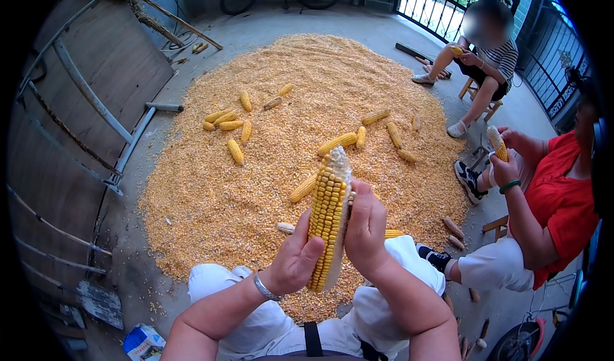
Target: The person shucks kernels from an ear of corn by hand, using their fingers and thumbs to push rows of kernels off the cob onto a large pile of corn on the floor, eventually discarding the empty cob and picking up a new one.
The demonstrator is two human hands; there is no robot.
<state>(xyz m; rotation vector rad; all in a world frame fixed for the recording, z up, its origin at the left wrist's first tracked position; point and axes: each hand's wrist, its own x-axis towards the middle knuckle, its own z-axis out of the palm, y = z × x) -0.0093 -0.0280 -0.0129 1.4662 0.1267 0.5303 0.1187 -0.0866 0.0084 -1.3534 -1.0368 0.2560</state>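
A corn cob [327,217], partly stripped of its yellow kernels, stands nearly upright between my hands. My left hand [293,255] wraps its lower left side, thumb across the kernels, a silver bracelet on the wrist. Against the upper right side, where bare white cob shows, my right hand [364,222] presses with thumb and fingers. A wide heap of loose corn kernels [230,207] covers the floor in front of me. Several unshelled cobs lie on it, among them one [303,188] just behind my left hand and one [337,143] farther up. A bare cob [286,227] lies near my left hand.
At right, a person in a red top [559,202] holds a half-stripped cob [498,144]. Farther back, another person [503,59] sits on a wooden stool [491,109], holding a cob. Stripped cobs [453,227] lie at right. A metal frame [129,145] and shovel blade [100,303] are at left.
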